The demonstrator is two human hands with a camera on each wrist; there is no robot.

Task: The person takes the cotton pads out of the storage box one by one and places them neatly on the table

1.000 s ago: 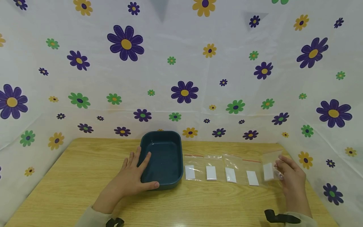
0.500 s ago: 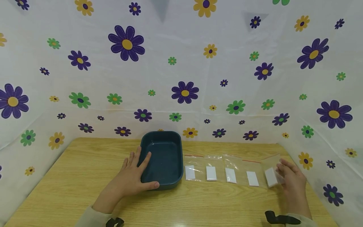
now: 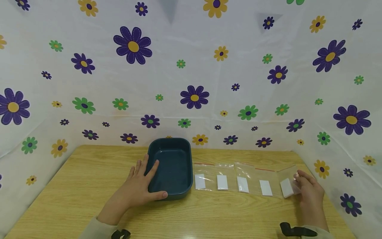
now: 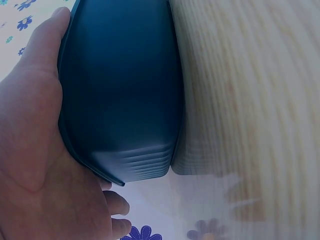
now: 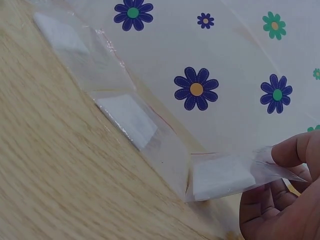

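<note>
My left hand (image 3: 135, 187) lies spread over the near left rim of a dark teal rectangular tub (image 3: 171, 169), fingers straight along its side and thumb at the front. In the left wrist view the palm rests against the tub's rim. At the right end of a row, my right hand (image 3: 310, 194) pinches the right edge of a clear zip bag (image 5: 225, 175) holding a folded white piece, its kind unclear. The bag tilts, its left edge right beside the neighbouring bag (image 5: 130, 120) with a similar white piece.
More clear zip bags with white pieces, such as the bag (image 3: 200, 181) beside the tub, lie side by side on the wooden table (image 3: 215, 215). A white flowered cloth (image 3: 167, 76) hangs behind and at both sides. Black straps (image 3: 298, 229) circle the wrists.
My right hand has lowered slightly and shifted a little right with the pinched bag, whose white piece has tilted and come nearer. The left hand and tub stay put.
</note>
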